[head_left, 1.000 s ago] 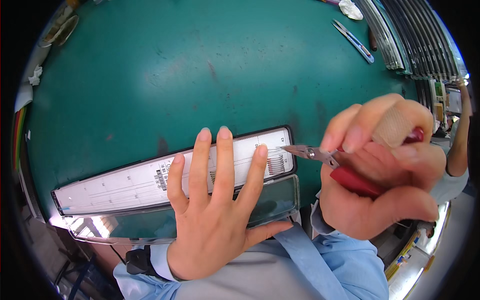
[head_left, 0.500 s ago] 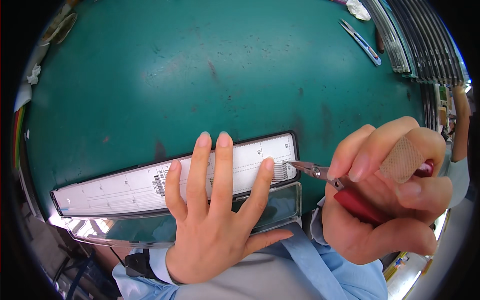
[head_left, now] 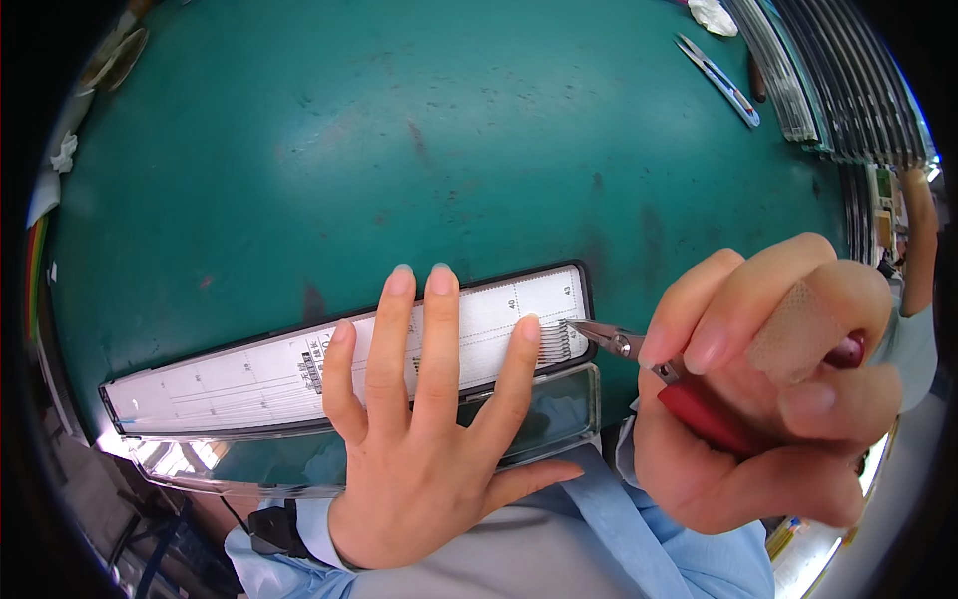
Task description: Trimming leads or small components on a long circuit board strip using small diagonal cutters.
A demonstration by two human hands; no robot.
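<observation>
A long, narrow black case (head_left: pixel 589 290) lies slanted before me, with a white printed card (head_left: pixel 494 304) inside. A row of thin dark wire-like strands (head_left: pixel 556 342) stands out at the card's right end. My left hand (head_left: pixel 424 449) rests flat across the card, fingers spread and the index fingertip beside these strands. In my right hand (head_left: pixel 763 389) is a pair of small scissors (head_left: pixel 624 344) with red handles, my fingers wrapped round them. Their metal tips point left and reach the strands' upper end; whether they touch cannot be made out.
A clear plastic lid (head_left: pixel 559 414) lies along the case's near side. Thread snips (head_left: pixel 718 80) and white crumpled paper (head_left: pixel 714 17) lie at the far right of the green mat (head_left: pixel 419 150). Stacked dark, clear-edged cases (head_left: pixel 848 80) stand beyond; another person's arm (head_left: pixel 918 245) shows at right.
My left hand and the card have shifted very slightly left. The scissors stay at the card's right end, with my right hand a little further left.
</observation>
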